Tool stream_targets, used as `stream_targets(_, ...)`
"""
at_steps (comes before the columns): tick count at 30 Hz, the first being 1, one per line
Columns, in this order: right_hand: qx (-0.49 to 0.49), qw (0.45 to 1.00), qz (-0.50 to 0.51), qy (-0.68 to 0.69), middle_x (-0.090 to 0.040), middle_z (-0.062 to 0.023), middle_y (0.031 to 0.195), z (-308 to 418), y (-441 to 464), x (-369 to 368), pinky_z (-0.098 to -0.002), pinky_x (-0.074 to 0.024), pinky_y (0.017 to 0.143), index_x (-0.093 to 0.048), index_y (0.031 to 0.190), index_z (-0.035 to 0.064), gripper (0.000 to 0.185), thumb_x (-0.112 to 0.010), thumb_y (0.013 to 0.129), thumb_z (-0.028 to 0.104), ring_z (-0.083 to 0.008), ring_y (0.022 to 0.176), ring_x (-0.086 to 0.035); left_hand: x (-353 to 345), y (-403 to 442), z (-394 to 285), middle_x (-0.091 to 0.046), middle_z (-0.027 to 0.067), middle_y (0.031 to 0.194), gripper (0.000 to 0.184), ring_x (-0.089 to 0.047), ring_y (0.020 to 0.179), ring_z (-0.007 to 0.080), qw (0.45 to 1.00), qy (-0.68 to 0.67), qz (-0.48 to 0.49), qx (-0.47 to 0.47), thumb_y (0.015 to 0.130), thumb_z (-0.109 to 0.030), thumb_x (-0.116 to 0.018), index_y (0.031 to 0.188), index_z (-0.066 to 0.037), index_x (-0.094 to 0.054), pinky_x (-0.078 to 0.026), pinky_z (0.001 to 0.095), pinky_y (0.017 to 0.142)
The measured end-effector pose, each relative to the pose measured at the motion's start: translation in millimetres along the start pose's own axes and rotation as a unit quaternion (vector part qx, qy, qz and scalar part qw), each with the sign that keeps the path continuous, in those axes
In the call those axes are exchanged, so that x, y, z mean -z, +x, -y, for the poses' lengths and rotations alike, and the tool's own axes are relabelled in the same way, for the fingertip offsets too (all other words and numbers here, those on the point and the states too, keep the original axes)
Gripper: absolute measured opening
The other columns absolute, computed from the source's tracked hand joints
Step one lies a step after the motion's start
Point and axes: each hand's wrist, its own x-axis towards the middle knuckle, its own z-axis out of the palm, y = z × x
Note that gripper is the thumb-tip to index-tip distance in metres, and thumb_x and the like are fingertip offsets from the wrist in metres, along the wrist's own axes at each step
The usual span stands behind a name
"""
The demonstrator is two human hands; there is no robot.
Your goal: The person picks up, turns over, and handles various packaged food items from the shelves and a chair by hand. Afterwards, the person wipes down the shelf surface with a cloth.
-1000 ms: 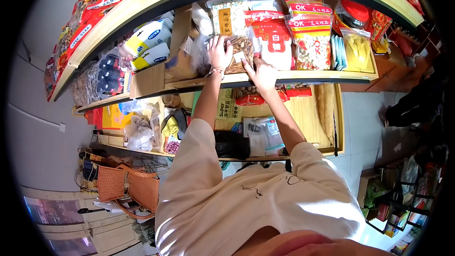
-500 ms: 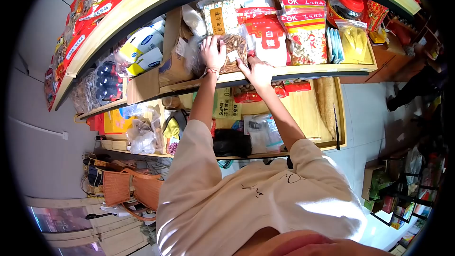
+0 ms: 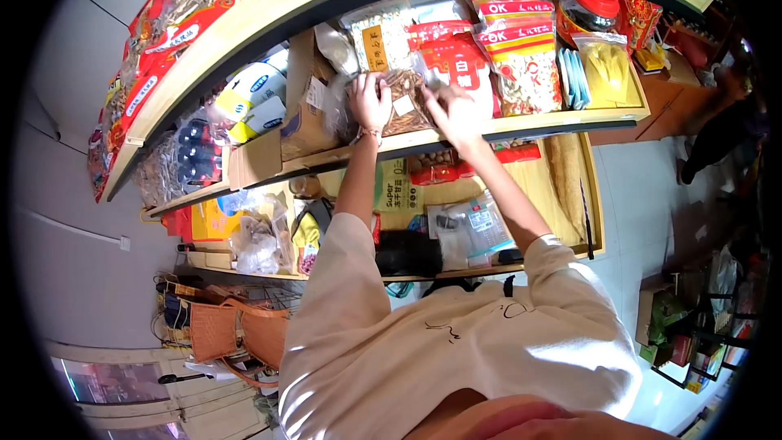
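On the upper shelf lies a clear bag of brown dried goods (image 3: 409, 103) with a small white label. My left hand (image 3: 371, 103) rests on its left side, fingers pointing away from me and bent over the plastic. My right hand (image 3: 450, 112) is at the bag's right edge, thumb and fingers apart. Behind the bag stands a clear pack with a yellow label (image 3: 374, 47). A red and white bag (image 3: 460, 65) is just beyond my right hand. Left of my left hand is an open cardboard box (image 3: 308, 114).
Red and yellow OK bags (image 3: 525, 73), a red-lidded jar (image 3: 595, 2) and a yellow bag (image 3: 606, 73) fill the shelf's right. The lower shelf (image 3: 529, 195) holds more packs. A wicker basket (image 3: 213, 332) stands lower left. A person's dark-clothed leg (image 3: 707, 147) shows at right.
The view has shifted slightly. My right hand has lifted a little off the bag's right edge, its thumb and fingers spreading. My left hand stays on the bag's left side.
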Motion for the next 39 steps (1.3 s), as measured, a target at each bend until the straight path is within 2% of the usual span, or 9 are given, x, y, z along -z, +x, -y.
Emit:
stream_targets(1, 0.106, 0.991, -0.058, -0.051, -0.056, -0.0121, 0.074, -12, 17, -7, -0.0370, -0.0447, 0.066, -0.060, 0.081, 0.0043, 0.028, -0.051, 0.081, 0.031, -0.0275, 0.068, -0.056, -2, -1, 4, -0.054, 0.0085, 0.080, 0.012, -0.050, 0.081, 0.0285, 1.000, 0.006, 0.005, -0.001, 0.074, -0.015, -0.053, 0.083, -0.008, -0.057, -0.041, 0.0369, 0.072)
stream_targets(5, 0.096, 0.951, 0.001, -0.293, -0.056, -0.0145, 0.094, -37, 90, -17, -0.0380, -0.0385, 0.089, -0.052, 0.098, -0.0002, 0.037, -0.046, 0.083, 0.033, -0.0296, 0.094, -0.052, 4, -2, -2, -0.054, 0.0079, 0.080, 0.012, -0.050, 0.081, 0.0280, 1.000, 0.003, -0.001, 0.000, 0.075, -0.016, -0.052, 0.083, -0.009, -0.057, -0.040, 0.0369, 0.072)
stream_targets(8, 0.047, 0.962, 0.070, -0.261, -0.054, -0.0184, 0.103, -60, 101, -22, -0.0379, -0.0473, 0.075, -0.051, 0.098, -0.0007, 0.041, -0.044, 0.083, 0.037, -0.0305, 0.086, -0.058, 4, -1, 0, -0.054, 0.0074, 0.082, 0.012, -0.050, 0.082, 0.0272, 1.000, 0.015, 0.022, 0.013, 0.075, -0.017, -0.052, 0.084, -0.010, -0.057, -0.039, 0.0361, 0.074)
stream_targets(12, 0.089, 0.974, 0.067, -0.196, -0.060, -0.0174, 0.078, -54, 92, -12, -0.0374, -0.0477, 0.070, -0.058, 0.075, 0.0042, 0.039, -0.043, 0.084, 0.038, -0.0282, 0.076, -0.058, 4, -2, 2, -0.054, 0.0070, 0.082, 0.011, -0.050, 0.084, 0.0266, 1.000, -0.005, 0.016, 0.011, 0.074, -0.016, -0.052, 0.082, -0.011, -0.057, -0.039, 0.0361, 0.075)
stream_targets(17, 0.174, 0.982, -0.057, 0.045, -0.045, -0.0073, 0.040, 19, 45, 36, -0.0273, -0.0370, 0.042, -0.055, 0.047, 0.0091, 0.041, -0.051, 0.082, 0.029, -0.0174, 0.035, -0.045, 4, 1, -1, -0.054, 0.0085, 0.083, 0.011, -0.051, 0.085, 0.0279, 1.000, 0.003, -0.002, 0.015, 0.075, -0.015, -0.051, 0.083, -0.010, -0.057, -0.039, 0.0373, 0.075)
stream_targets(20, 0.305, 0.913, -0.074, 0.260, -0.037, -0.0057, 0.042, 49, 39, 97, -0.0301, -0.0322, 0.048, -0.036, 0.045, 0.0063, 0.045, -0.043, 0.085, 0.024, -0.0149, 0.041, -0.037, -2, -6, 6, -0.055, 0.0090, 0.084, 0.011, -0.051, 0.084, 0.0284, 1.000, 0.009, 0.002, 0.025, 0.076, -0.016, -0.051, 0.082, -0.010, -0.058, -0.040, 0.0380, 0.075)
stream_targets(23, 0.165, 0.637, 0.033, 0.752, -0.032, -0.0016, 0.046, 57, 53, 146, -0.0295, -0.0338, 0.057, -0.032, 0.050, 0.0093, 0.045, -0.026, 0.090, 0.029, -0.0143, 0.048, -0.036, 1, -8, 3, -0.056, 0.0085, 0.083, 0.012, -0.051, 0.083, 0.0285, 1.000, 0.010, 0.001, 0.005, 0.076, -0.017, -0.051, 0.082, -0.009, -0.058, -0.040, 0.0380, 0.074)
stream_targets(26, 0.222, 0.589, 0.071, 0.774, -0.032, -0.0015, 0.046, 28, 66, 138, -0.0294, -0.0338, 0.057, -0.032, 0.050, 0.0094, 0.045, -0.025, 0.090, 0.029, -0.0142, 0.048, -0.036, -4, -6, 5, -0.056, 0.0079, 0.084, 0.013, -0.051, 0.083, 0.0281, 1.000, 0.017, -0.005, -0.011, 0.076, -0.017, -0.052, 0.085, -0.010, -0.059, -0.040, 0.0379, 0.075)
stream_targets(39, 0.216, 0.600, 0.047, 0.769, -0.033, -0.0011, 0.048, -25, 65, 128, -0.0290, -0.0339, 0.059, -0.032, 0.052, 0.0100, 0.044, -0.024, 0.091, 0.029, -0.0139, 0.049, -0.036, -8, -10, 4, -0.058, 0.0103, 0.084, 0.013, -0.052, 0.082, 0.0309, 1.000, 0.014, 0.004, -0.004, 0.076, -0.017, -0.052, 0.084, -0.010, -0.059, -0.042, 0.0395, 0.071)
